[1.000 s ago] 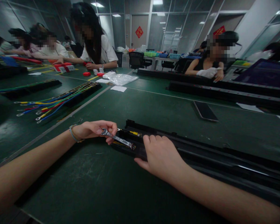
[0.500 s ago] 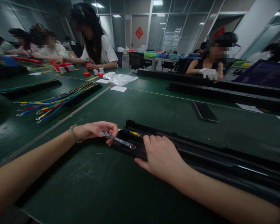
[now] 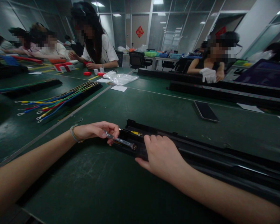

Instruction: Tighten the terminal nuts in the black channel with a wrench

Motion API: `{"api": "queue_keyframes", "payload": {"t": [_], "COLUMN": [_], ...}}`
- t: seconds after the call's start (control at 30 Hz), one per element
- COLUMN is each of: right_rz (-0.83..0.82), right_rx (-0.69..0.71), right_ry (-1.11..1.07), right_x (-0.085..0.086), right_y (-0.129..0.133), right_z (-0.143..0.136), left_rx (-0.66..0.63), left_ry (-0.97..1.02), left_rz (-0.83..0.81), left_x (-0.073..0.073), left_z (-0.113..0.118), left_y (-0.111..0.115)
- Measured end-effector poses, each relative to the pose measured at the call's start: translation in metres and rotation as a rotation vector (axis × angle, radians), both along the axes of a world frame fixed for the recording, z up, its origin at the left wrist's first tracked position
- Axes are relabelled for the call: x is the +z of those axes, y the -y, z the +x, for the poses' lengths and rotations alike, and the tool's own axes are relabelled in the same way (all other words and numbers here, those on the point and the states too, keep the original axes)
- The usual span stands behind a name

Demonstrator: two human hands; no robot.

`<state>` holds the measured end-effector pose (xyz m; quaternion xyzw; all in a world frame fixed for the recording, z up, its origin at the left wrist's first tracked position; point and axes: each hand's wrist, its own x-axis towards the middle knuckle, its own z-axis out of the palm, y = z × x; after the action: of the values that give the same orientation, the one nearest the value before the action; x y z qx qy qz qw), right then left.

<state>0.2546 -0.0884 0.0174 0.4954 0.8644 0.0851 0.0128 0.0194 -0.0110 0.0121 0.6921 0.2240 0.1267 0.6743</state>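
Observation:
A shiny metal wrench (image 3: 121,141) lies in the fingers of my left hand (image 3: 102,130), which is closed round its near end. The wrench's far end sits at a small bolt (image 3: 135,147) in the end of a long black channel-shaped housing (image 3: 200,152). Beside it in the housing is a cable lug with a yellow sleeve (image 3: 135,133), by a second fastener. My right hand (image 3: 162,152) is wrapped over the housing just right of the bolt, its thumb on the near side and its fingertips hidden from view.
A phone (image 3: 205,111) lies beyond the housing on the green table (image 3: 140,102). Bundled coloured cables with ring lugs (image 3: 60,101) are at the left. Plastic bags (image 3: 123,79) and red-white parts (image 3: 64,67) lie farther back. More black housings (image 3: 224,91) lie near a co-worker's gloved hand (image 3: 208,75).
The wrench has turned slightly about the bolt, its handle face tilting. My right hand stays on the housing. Across the table, one co-worker's hand has lifted from the red-white parts.

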Motion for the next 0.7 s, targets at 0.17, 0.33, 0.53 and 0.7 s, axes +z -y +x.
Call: {"api": "queue_keyframes", "payload": {"t": [0.17,0.33,0.53,0.7], "right_rz": [0.013,0.006,0.004,0.002], "right_rx": [0.002,0.002,0.011,0.004], "right_ry": [-0.022,-0.023,-0.007,-0.004], "right_x": [-0.0007,0.0002,-0.0011,0.0002], "right_y": [0.0003,0.0002,0.0001,0.0006], "right_z": [0.0003,0.0002,0.0003,-0.0001], "left_rx": [0.005,-0.006,-0.013,-0.011], "left_ry": [-0.022,-0.061,-0.083,-0.086], "left_rz": [0.017,0.047,0.068,0.068], "left_x": [-0.0016,-0.0001,0.0033,0.0029], "left_z": [-0.002,-0.0015,0.0016,0.0023], "left_y": [0.0,0.0009,0.0023,0.0026]}}
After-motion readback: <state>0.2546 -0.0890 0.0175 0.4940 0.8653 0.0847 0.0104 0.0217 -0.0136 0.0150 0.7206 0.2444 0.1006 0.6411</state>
